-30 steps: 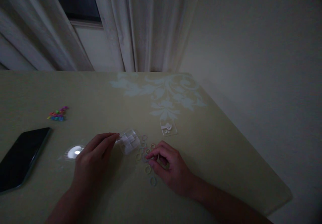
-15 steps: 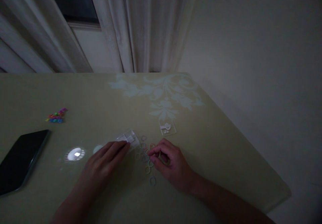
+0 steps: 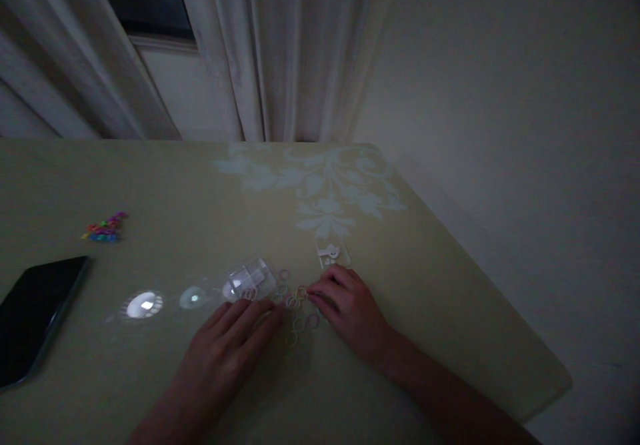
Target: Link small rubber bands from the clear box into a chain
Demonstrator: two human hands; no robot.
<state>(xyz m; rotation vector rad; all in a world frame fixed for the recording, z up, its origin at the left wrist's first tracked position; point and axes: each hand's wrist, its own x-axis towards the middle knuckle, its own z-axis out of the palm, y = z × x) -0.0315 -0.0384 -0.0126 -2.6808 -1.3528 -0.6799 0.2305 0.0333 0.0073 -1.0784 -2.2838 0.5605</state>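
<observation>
Several small pastel rings, perhaps elastic bands, lie in a loose cluster (image 3: 299, 325) between my hands. My right hand (image 3: 353, 311) pinches with thumb and forefinger at an orange-tinted ring (image 3: 301, 293) on the cluster's right side. My left hand (image 3: 233, 348) lies low over the table, its fingers stretched toward the cluster and its fingertips at the rings' left edge. Just beyond the left fingers stands a small clear plastic box (image 3: 255, 275) with inner dividers. A few rings show at its near side; whether they are inside is unclear.
Behind my right hand lies a clear flat piece with a white mark (image 3: 331, 253). A heap of bright multicoloured small pieces (image 3: 104, 229) sits at left, beyond a dark phone (image 3: 43, 315). Light reflections dot the table (image 3: 430, 285), and its right edge runs diagonally beside the wall.
My left hand has let go of the clear box and come nearer and right, to the rings. My right hand has shifted slightly right, and some rings lie differently.
</observation>
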